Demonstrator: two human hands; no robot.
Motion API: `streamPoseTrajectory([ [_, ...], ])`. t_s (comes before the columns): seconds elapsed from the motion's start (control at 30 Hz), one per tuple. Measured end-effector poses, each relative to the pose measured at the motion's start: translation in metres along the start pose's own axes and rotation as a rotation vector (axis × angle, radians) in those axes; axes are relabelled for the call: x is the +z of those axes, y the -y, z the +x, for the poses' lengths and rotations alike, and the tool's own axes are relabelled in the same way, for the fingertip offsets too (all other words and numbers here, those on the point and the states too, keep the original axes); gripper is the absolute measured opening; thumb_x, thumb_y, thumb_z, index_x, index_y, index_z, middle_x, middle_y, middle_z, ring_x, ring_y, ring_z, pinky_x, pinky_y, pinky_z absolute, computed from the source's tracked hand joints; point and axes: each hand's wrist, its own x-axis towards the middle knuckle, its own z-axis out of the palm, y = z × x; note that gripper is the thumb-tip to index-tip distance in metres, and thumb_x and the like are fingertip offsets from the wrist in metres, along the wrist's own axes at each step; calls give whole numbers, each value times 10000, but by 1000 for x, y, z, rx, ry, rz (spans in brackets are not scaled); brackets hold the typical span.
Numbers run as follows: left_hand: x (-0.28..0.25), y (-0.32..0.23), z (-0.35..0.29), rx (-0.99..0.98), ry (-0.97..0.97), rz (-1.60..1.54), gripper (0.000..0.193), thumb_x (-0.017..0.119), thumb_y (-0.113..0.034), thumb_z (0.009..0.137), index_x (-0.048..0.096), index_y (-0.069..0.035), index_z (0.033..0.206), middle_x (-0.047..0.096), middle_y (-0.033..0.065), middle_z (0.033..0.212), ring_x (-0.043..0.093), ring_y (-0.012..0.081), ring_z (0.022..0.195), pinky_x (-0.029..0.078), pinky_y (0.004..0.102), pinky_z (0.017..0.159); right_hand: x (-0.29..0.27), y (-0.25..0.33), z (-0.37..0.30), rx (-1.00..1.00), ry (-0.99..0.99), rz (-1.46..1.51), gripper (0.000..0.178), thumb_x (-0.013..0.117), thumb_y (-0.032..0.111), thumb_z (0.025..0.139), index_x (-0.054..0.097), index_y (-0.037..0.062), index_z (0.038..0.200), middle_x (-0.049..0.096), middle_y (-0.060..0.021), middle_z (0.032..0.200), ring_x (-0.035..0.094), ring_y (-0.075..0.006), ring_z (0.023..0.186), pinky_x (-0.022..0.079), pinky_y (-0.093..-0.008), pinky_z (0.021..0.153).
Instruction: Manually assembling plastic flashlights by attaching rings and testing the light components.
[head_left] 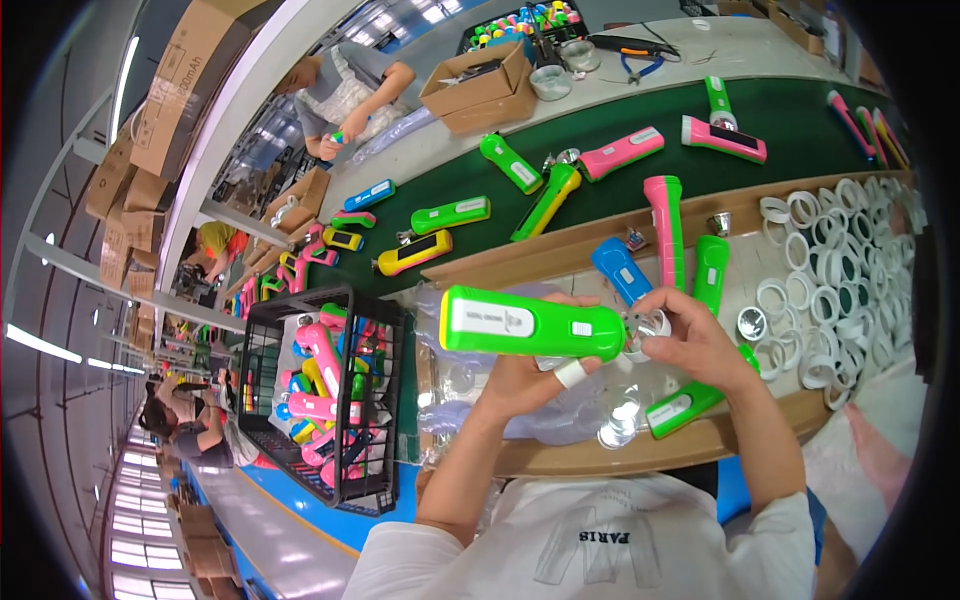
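Note:
A green flashlight (535,325) with a yellow edge and a white label lies across my left hand (522,385), whose fingers wrap it from below. A white band circles that hand's thumb. At the flashlight's head end, my right hand (695,345) pinches a small clear and silvery round piece (648,330), probably a reflector or lens; its exact kind is partly covered by the fingers. The piece sits right beside the flashlight's end; whether they touch I cannot tell. Below my right hand lies another green flashlight (685,408), and a blue one (622,270) rests just beyond it.
White rings (825,265) are heaped at the right of a cardboard tray (560,462). Clear round lenses (618,428) lie in it. A black crate (377,420) of colourful flashlights stands at the left. Beyond, more flashlights lie on a green belt (590,215); a person (350,90) works across it.

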Motion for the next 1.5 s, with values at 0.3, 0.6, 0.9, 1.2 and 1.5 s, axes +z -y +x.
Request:
streamPoseTrajectory([
  [0.3,24,-4,0,-27,16,-194,552,762,-45,753,491,-76,1233,538,99,1222,519,255,1181,456,378,959,1,-4,0,-43,51,-109,370,714,176,827,480,79,1098,488,8,929,487,-61,868,429,-218,703],
  [0.6,76,-11,-3,-30,-164,-195,784,832,-159,704,361,-50,1322,467,101,1301,479,209,1184,417,373,998,32,14,-14,-387,-76,-114,315,549,169,922,450,56,1199,492,-61,1091,527,-121,906,444,-282,813],
  [0.9,-16,-64,-38,-745,165,-683,867,782,-277,750,301,11,1412,532,229,1260,655,247,809,539,296,561,28,24,-22,-466,-120,-696,382,658,200,789,540,57,1123,557,-123,1118,537,-262,1017,424,-335,895],
  [1.2,-4,-72,-13,56,309,421,582,699,9,686,564,-15,1251,631,182,1145,650,305,907,527,349,750,35,37,-21,1,-302,-50,301,481,323,950,599,55,1021,617,-64,979,599,-165,953,481,-308,855],
  [1.5,10,-47,-25,15,267,314,659,754,-19,705,500,-20,1313,619,226,1170,663,298,965,520,354,828,26,26,-35,-308,-280,-465,396,363,300,972,612,-7,991,616,-103,938,590,-215,909,440,-322,863],
])
